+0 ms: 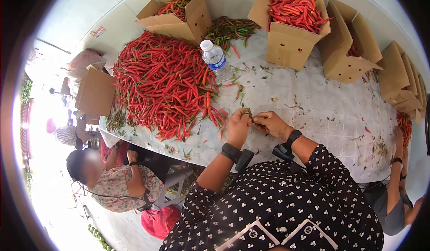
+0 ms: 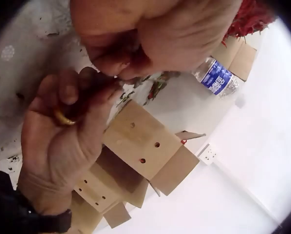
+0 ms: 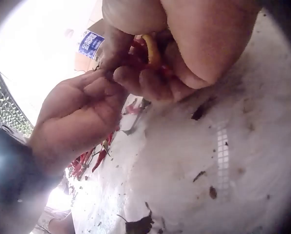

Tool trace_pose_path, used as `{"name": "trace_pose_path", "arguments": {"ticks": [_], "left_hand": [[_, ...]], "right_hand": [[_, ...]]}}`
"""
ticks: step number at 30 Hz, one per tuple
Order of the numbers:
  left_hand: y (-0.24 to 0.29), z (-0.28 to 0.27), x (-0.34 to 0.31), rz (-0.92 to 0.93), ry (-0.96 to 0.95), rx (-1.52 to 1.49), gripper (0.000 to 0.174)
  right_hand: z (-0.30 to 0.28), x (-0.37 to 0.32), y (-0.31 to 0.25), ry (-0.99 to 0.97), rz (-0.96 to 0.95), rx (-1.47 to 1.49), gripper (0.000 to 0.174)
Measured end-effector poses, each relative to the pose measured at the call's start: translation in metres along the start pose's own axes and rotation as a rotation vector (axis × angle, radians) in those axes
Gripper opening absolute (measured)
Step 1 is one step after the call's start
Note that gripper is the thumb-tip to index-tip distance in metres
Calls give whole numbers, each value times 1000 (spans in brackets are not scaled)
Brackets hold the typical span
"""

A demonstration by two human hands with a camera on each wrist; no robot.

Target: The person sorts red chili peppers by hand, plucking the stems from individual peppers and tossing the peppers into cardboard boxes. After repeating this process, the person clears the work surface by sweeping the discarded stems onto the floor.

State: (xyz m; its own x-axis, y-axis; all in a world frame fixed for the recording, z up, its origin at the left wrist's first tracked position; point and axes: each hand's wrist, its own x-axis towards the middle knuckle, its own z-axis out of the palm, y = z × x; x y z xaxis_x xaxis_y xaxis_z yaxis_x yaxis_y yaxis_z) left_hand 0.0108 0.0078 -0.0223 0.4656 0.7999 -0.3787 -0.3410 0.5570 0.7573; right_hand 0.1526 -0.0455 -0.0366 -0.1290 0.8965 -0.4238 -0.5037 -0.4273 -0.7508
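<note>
In the head view both hands meet over the near side of the table (image 1: 313,112). My left hand (image 1: 240,126) pinches a small green-brown piece (image 1: 246,111) at its fingertips; its exact shape is unclear. My right hand (image 1: 274,124) touches it from the right. In the right wrist view, red chillies (image 3: 137,56) lie inside the curled fingers of my right hand (image 3: 199,44), which wears a yellow ring. The fingertips of my left hand (image 3: 82,109) meet that hand's fingers. A large heap of red chillies (image 1: 163,81) lies to the left.
A water bottle (image 1: 217,62) stands by the heap. Along the back are a carton of mixed chillies (image 1: 179,21), a carton of red ones (image 1: 291,40) and further cartons (image 1: 347,56). Green-and-red chillies (image 1: 228,29) lie between. People sit at left (image 1: 127,184) and right (image 1: 394,201).
</note>
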Motion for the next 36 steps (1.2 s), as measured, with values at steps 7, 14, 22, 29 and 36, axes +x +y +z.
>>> {"name": "trace_pose_path", "arguments": {"ticks": [7, 14, 22, 29, 36], "left_hand": [[-2, 3, -9, 262, 19, 353, 8], [22, -14, 9, -234, -380, -20, 8], [41, -11, 15, -437, -488, 51, 6], [30, 42, -14, 616, -336, 939, 16], [60, 9, 33, 505, -77, 1209, 14]], "right_hand": [[3, -2, -1, 51, 40, -8, 15], [-2, -8, -2, -12, 56, 3, 18], [1, -7, -3, -108, 122, 70, 18], [7, 7, -20, 51, -73, 159, 18], [-20, 13, -15, 165, -177, 129, 15]]}}
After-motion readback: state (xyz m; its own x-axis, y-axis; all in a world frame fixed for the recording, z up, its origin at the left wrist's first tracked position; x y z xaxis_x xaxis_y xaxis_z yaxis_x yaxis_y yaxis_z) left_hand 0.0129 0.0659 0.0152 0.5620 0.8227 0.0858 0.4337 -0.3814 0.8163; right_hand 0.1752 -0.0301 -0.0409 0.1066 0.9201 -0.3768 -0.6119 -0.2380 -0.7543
